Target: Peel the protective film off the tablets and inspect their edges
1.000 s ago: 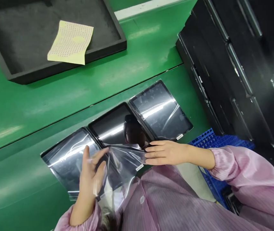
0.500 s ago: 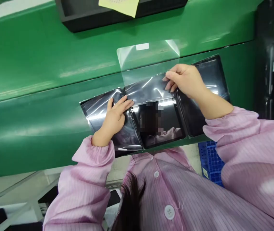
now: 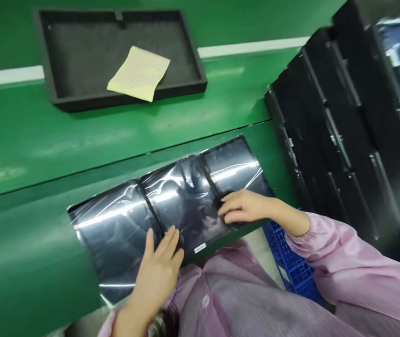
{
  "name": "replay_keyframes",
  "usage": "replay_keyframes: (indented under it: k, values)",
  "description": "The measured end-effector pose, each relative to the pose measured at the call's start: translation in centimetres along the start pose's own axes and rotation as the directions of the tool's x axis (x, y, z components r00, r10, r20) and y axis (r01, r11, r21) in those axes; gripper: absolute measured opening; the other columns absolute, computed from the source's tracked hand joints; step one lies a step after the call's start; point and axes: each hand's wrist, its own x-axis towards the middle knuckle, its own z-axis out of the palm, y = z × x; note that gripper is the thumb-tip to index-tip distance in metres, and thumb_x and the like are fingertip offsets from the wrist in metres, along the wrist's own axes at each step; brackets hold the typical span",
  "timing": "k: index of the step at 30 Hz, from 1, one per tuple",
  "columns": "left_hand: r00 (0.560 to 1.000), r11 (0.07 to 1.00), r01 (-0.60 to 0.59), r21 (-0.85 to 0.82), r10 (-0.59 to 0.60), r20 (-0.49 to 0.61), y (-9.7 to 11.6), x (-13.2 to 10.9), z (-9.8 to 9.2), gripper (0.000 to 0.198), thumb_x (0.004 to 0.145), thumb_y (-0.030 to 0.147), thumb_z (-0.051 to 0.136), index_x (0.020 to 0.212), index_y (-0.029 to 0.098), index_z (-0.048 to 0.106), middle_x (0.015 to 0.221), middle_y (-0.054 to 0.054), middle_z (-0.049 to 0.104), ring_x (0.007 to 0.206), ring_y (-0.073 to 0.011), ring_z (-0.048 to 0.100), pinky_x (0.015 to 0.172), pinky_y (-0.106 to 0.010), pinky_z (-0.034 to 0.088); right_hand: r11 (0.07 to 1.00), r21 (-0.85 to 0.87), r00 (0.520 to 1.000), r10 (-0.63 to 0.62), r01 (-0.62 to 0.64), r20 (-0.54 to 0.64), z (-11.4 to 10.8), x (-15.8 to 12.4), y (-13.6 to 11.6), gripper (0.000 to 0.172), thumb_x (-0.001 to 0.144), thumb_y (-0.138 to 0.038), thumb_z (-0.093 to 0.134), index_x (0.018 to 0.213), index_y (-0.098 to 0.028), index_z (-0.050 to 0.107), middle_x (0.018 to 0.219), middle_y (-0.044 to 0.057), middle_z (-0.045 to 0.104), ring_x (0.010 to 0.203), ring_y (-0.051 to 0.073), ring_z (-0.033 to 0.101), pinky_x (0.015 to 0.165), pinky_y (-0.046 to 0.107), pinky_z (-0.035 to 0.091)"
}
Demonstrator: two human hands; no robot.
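Observation:
Three dark flat screen panels lie side by side, the left panel [image 3: 115, 243], middle panel [image 3: 185, 196] and right panel [image 3: 235, 164]. Shiny clear film covers them. On the middle one the film reaches the near edge, where a small white label [image 3: 200, 248] shows. My left hand [image 3: 159, 269] is open, its fingers stretched over the near part of the seam between the left and middle panels. At the middle panel's right edge, close to the right panel, rests my right hand [image 3: 243, 207], fingers slightly bent and apart, with nothing visible in them.
A black tray [image 3: 80, 56] with a yellow printed paper [image 3: 140, 74] on it stands farther back on the green table [image 3: 20, 234]. Stacked black trays [image 3: 326, 117] rise at the right. Below the table edge is a blue plastic crate [image 3: 291, 267].
The film's raised sheet over the middle panel has come down over the screen toward me. My right hand has let go of its edge and moved nearer. The view has shifted, showing more tray.

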Motion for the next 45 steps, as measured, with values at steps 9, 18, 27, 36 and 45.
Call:
replay_keyframes:
  k: [9,18,27,36,45]
  values:
    - [0.995,0.976,0.073,-0.207,-0.086,-0.054,6.6,12.1,4.3,0.033,0.085,0.01,0.042,0.104,0.016,0.068,0.113,-0.014,0.069,0.111,-0.0309,0.061,0.101,-0.059,0.04,0.858,-0.219,0.794,0.294,-0.464,-0.531,-11.9,4.9,10.9,0.012,0.072,-0.011,0.072,0.081,-0.018,0.072,0.102,0.008,0.07,0.102,0.027,0.06,0.095,0.048,0.046]
    - [0.698,0.463,0.541,-0.702,-0.713,0.068,5.8,13.0,5.6,0.073,0.089,0.033,0.049,0.148,0.016,0.009,0.098,-0.008,0.074,0.122,-0.0231,0.054,0.105,-0.049,0.039,0.987,-0.064,0.958,0.128,-0.148,-0.256,-7.1,-2.7,3.1,0.018,0.092,-0.021,0.051,0.083,-0.018,0.066,0.084,0.004,0.07,0.081,0.018,0.064,0.099,0.043,0.042]
    - [0.906,0.491,0.396,-0.776,-0.345,0.244,3.4,11.5,4.2,0.02,0.085,0.029,0.052,0.092,0.027,0.07,0.091,-0.003,0.075,0.096,-0.0238,0.069,0.117,-0.054,0.008,0.962,0.242,0.908,0.209,-0.125,-0.362,-4.7,-13.6,3.3,0.044,0.083,-0.029,0.062,0.125,-0.019,0.052,0.131,0.014,0.054,0.122,0.027,0.047,0.1,0.047,0.04]
    - [0.968,0.912,0.196,-0.36,-0.24,-0.08,-0.1,16.6,5.5,0.074,0.086,0.008,0.036,0.15,0.019,-0.001,0.129,-0.014,0.06,0.133,-0.0227,0.042,0.112,-0.058,0.021,0.914,0.058,0.857,0.396,-0.401,-0.329,-4.3,-7.4,4.0,0.06,0.086,-0.012,0.05,0.143,-0.024,0.036,0.073,-0.001,0.066,0.062,0.016,0.059,0.064,0.03,0.049]
    - [0.971,0.91,0.233,-0.344,-0.197,0.136,-2.1,17.2,3.9,0.052,0.083,0.006,0.029,0.123,0.023,0.057,0.129,-0.006,0.061,0.128,-0.021,0.049,0.113,-0.057,0.017,0.344,0.936,0.567,0.787,-0.08,-0.242,-10.5,1.4,5.2,0.024,0.093,-0.011,0.045,0.117,-0.009,0.048,0.065,-0.002,0.062,0.052,0.009,0.062,0.046,0.015,0.045]
